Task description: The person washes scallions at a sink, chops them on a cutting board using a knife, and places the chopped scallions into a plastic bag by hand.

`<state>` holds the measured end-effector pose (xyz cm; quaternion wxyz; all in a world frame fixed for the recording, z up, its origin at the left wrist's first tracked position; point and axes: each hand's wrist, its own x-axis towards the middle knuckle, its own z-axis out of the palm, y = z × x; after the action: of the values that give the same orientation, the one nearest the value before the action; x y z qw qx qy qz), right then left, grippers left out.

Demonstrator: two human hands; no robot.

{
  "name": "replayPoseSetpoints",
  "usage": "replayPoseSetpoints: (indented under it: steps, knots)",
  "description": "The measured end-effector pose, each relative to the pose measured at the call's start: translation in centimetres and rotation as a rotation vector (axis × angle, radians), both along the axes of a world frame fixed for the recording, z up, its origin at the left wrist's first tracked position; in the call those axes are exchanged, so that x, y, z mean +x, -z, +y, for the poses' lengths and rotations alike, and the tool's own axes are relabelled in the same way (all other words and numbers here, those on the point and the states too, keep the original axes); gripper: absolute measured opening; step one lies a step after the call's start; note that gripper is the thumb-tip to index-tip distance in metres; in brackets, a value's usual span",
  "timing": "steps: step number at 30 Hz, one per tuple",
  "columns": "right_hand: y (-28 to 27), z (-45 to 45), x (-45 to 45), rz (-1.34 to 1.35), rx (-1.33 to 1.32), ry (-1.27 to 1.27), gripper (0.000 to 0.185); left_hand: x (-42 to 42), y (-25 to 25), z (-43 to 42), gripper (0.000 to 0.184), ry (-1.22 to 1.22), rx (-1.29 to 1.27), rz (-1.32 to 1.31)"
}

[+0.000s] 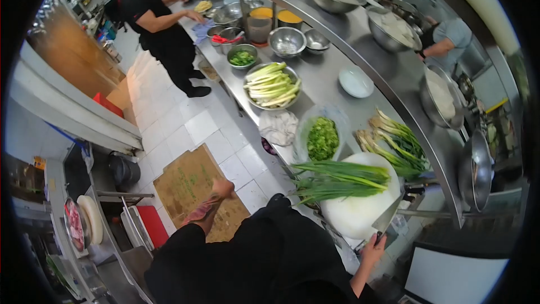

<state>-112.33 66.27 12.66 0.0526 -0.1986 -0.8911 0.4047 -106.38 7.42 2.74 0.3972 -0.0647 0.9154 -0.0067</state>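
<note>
My right hand (372, 249) is closed round the dark handle of a chef's knife (388, 214), at the near right edge of a round white cutting board (360, 208). The broad blade points up and to the right, over the board's edge. A bundle of green onion tops (343, 181) lies across the board, its leaves hanging past the left edge. My left hand (223, 187) is away from the counter, above a flattened cardboard sheet (188, 183) on the floor. It looks compact, but its fingers are too unclear to read.
More green onions (396, 143) lie behind the board. Beside them are a plastic-lined container of chopped greens (323, 138), a cloth (278, 128), a bowl of cut stalks (271, 85) and a white dish (356, 82). A steel shelf (360, 39) overhangs the counter. A co-worker (163, 28) stands further along.
</note>
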Motion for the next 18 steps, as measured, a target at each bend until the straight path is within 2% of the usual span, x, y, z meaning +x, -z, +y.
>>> replayPoseSetpoints:
  steps: [1, 2, 3, 4, 5, 6, 7, 8, 10, 12, 14, 15, 16, 17, 18]
  knots:
    - [1.3, 0.9, 0.2, 0.1, -0.002, -0.013, 0.032, 0.8, 5.1, -1.4, 0.038, -0.248, 0.212, 0.222]
    - [2.8, 1.7, 0.3, 0.169, 0.046, -0.056, 0.04, 0.2, 5.8, -0.9, 0.033, -0.488, 0.431, 0.424]
    - [4.4, 2.8, 0.4, 0.224, 0.027, -0.087, 0.036, -0.3, 6.7, 0.0, 0.027, -0.67, 0.579, 0.608]
    - [5.6, 3.6, 0.4, 0.217, 0.137, -0.068, 0.034, -2.7, 1.3, 2.0, 0.021, -0.857, 0.729, 0.771]
    - [2.9, 2.1, 0.3, 0.111, 0.086, -0.039, 0.031, -4.8, -1.4, 3.7, 0.016, -0.742, 0.763, 0.961]
    - [3.1, 2.6, 0.2, 0.176, 0.085, -0.098, 0.027, -7.0, -3.7, 5.5, 0.011, -0.629, 0.802, 1.154]
    - [1.3, 1.7, 0.0, 0.105, 0.129, -0.078, 0.024, -9.5, -6.4, 8.0, 0.011, -0.645, 0.926, 1.156]
    - [1.1, 1.9, -0.1, 0.16, 0.12, -0.111, 0.026, -11.6, -9.2, 11.1, 0.011, -0.67, 1.041, 1.159]
    - [-0.6, 1.7, -0.3, 0.11, 0.132, -0.132, 0.026, -15.4, -14.7, 18.6, 0.015, -0.46, 1.169, 1.102]
    - [0.8, 2.5, -0.2, 0.057, 0.104, -0.128, 0.024, -18.5, -17.4, 24.6, 0.041, 0.185, 0.967, 0.987]
    - [0.1, 2.4, -0.2, 0.04, 0.017, -0.133, 0.024, -20.8, -14.9, 30.0, 0.088, 0.475, 0.791, 0.962]
    - [-0.1, 2.5, -0.2, 0.025, -0.062, -0.142, 0.024, -21.8, -14.3, 32.4, 0.088, 0.482, 0.788, 0.958]
    - [-0.1, 2.7, -0.4, 0.025, -0.066, -0.138, 0.024, -22.6, -13.8, 34.6, 0.106, 0.564, 0.549, 0.945]
    - [0.0, 3.0, -0.5, -0.006, -0.185, -0.122, 0.024, -23.5, -13.3, 36.0, 0.125, 0.64, 0.309, 0.924]
    - [0.1, 3.4, -0.7, -0.037, -0.305, -0.102, 0.025, -24.4, -12.7, 36.9, 0.125, 0.649, 0.306, 0.92]
